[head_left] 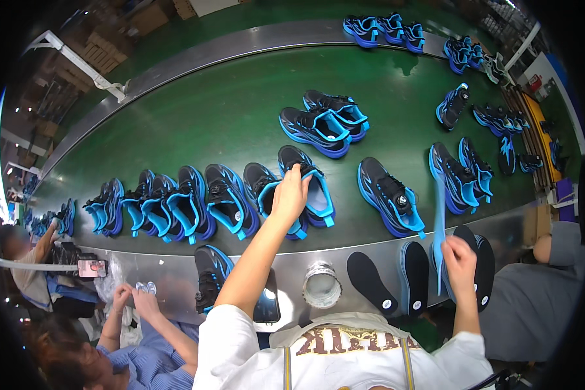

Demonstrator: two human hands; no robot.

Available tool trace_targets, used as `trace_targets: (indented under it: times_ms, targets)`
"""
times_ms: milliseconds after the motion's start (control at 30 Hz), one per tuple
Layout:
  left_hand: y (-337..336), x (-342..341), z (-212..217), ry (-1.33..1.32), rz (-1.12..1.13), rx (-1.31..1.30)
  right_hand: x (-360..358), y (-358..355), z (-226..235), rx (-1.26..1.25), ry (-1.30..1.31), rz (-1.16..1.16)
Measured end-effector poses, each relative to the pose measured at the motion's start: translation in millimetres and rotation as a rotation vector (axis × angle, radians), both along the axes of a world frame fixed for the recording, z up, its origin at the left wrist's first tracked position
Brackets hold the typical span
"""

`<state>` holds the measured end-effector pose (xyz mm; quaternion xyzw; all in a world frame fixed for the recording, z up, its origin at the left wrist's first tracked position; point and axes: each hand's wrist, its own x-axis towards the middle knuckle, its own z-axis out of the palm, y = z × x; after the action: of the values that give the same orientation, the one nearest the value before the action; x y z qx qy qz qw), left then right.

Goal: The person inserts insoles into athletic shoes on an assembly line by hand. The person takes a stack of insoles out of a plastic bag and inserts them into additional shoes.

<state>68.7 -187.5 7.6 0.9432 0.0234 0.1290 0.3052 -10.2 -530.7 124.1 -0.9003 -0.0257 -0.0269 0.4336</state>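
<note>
- Left hand (290, 193): arm stretched out toward 12 o'clock over the green conveyor belt (195, 117); grip closed on the collar of a black-and-blue sneaker (307, 184), fingers curled over its opening.
- That sneaker sits on the belt at the right end of a row of sneakers (175, 205) (same black/blue kind, packed side by side, running off toward 9 o'clock).
- Right hand (459, 259): grip closed on a thin blue insole (439, 221), held upright, its tip pointing to 12 o'clock, near the belt's front edge.
- Black insoles (390, 276) lie on the steel desk (169, 279) just at 9 o'clock of the right hand; another dark one sits behind the hand (partly hidden).
- Single sneaker (390, 197) on the belt between the two hands, toe toward 11 o'clock.
- Pair of sneakers (325, 121) further up the belt at 12 o'clock from the left hand, apart from the row.
- More sneakers (461, 177) at 12 o'clock of the right hand, plus further groups toward the belt's far rim.
- Tape roll (321, 286) on the steel desk, below the left forearm's line.
- One sneaker (210, 276) stands on the desk at 9 o'clock of the left elbow.
- A co-worker's hands (133, 299) at lower left handle something clear (cannot tell what).
</note>
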Motion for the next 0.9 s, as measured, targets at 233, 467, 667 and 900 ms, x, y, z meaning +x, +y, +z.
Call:
trace_targets:
  times_ms: [233, 467, 667, 900]
  targets:
    - [0, 14, 9, 0.228, -0.073, -0.318, 101, 103, -21, 0.020, 0.691, 0.575]
    - [10, 23, -5, 0.451, -0.138, -0.493, 107, 190, -103, -0.603, 0.256, 0.659]
    - [-11, 8, 9, 0.289, -0.063, -0.306, 85, 172, -106, -0.742, -0.291, 0.768]
    - [-33, 8, -2, 0.268, 0.125, -0.404, 104, 171, -87, -0.816, 0.368, 0.852]
